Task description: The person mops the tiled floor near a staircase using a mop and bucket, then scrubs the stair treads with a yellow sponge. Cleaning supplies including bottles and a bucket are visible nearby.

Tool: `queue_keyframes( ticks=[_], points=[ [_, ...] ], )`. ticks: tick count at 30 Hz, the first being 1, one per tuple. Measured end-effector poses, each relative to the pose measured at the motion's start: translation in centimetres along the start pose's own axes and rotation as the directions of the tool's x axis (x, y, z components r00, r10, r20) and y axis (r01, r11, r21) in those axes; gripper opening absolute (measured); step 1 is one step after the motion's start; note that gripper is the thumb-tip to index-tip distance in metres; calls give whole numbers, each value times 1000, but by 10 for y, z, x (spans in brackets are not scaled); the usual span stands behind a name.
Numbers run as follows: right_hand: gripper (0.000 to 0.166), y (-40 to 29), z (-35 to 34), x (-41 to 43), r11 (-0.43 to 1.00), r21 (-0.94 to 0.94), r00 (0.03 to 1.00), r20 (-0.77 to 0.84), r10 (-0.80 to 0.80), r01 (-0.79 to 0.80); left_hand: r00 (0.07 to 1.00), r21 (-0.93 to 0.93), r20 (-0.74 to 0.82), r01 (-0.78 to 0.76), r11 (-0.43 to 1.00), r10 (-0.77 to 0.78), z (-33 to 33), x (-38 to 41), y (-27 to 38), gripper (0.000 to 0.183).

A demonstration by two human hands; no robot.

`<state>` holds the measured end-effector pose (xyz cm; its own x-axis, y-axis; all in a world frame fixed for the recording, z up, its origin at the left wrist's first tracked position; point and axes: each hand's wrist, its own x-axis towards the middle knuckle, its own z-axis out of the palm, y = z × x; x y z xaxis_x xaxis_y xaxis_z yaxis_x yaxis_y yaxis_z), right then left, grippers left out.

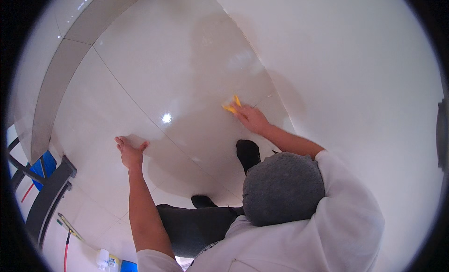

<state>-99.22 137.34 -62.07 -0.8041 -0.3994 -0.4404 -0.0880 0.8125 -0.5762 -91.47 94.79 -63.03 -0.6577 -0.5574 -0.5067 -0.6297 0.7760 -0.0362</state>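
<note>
My right hand (250, 117) holds a yellow cloth (232, 105), bunched under its fingers, against the glossy light floor tiles (158, 79). The cloth is partly hidden by the fingers. To the left, my left hand (131, 152) is held low over the tiles with thumb and fingers spread and nothing in it; whether it touches the floor I cannot tell. A bright light reflection lies on the tiles between the two hands.
A white wall (350, 79) rises on the right. At the left stand a dark metal frame (49, 198) and a blue object (47, 166). Lower left are a red-handled tool (66, 251), white bottles (102, 258) and a blue container (128, 266). My black-socked foot (248, 154) is near the right hand.
</note>
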Motion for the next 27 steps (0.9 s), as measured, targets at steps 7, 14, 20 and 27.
queue_keyframes(
  ticks=[7,14,20,27],
  points=[
    [41,27,-29,23,992,-111,988,-149,41,-58,999,59,41,-8,998,5,-11,-1,19,108],
    [37,39,-34,-16,972,-178,987,-73,144,-155,1000,58,-7,25,998,-24,-5,-4,3,106],
    [33,29,-67,89,973,-232,986,-158,-49,11,998,59,64,12,998,-16,-14,-5,20,109],
    [31,28,-68,83,956,-125,955,-175,241,-264,999,17,-41,-5,1000,6,5,-3,-2,110]
  ],
)
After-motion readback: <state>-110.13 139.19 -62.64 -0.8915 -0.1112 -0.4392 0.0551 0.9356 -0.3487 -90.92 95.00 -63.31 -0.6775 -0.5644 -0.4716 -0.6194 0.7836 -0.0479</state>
